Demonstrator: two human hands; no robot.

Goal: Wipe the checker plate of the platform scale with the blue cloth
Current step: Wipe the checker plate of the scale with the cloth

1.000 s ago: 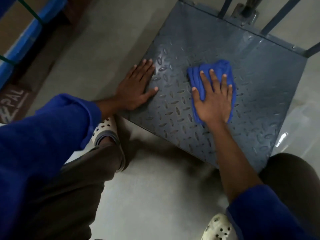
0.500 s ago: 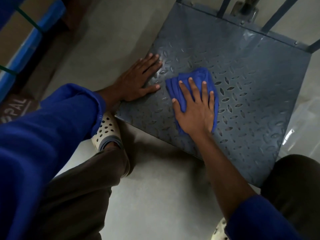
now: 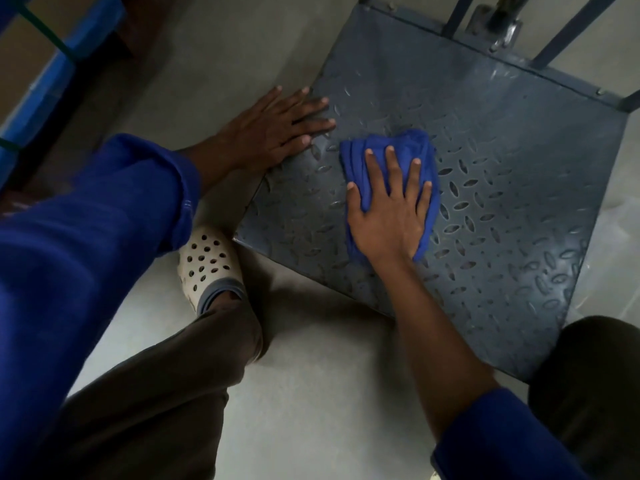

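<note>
The dark grey checker plate (image 3: 502,161) of the platform scale lies low on the floor, filling the upper right. A bunched blue cloth (image 3: 398,147) rests on its left-middle part. My right hand (image 3: 391,216) lies flat on the cloth with fingers spread, pressing it to the plate. My left hand (image 3: 277,129) is flat and open on the plate's left edge, fingers pointing right, holding nothing. The cloth's near part is hidden under my palm.
Blue upright bars (image 3: 561,32) and a metal post base (image 3: 498,26) rise at the plate's far edge. My foot in a cream perforated clog (image 3: 207,265) stands by the plate's near-left corner. Boxes and a blue pallet (image 3: 41,74) sit at the far left. Grey floor (image 3: 311,393) surrounds.
My right hand slid the cloth leftward across the plate, from the middle toward my left hand, then slightly back. The left hand stayed planted on the plate's edge.
</note>
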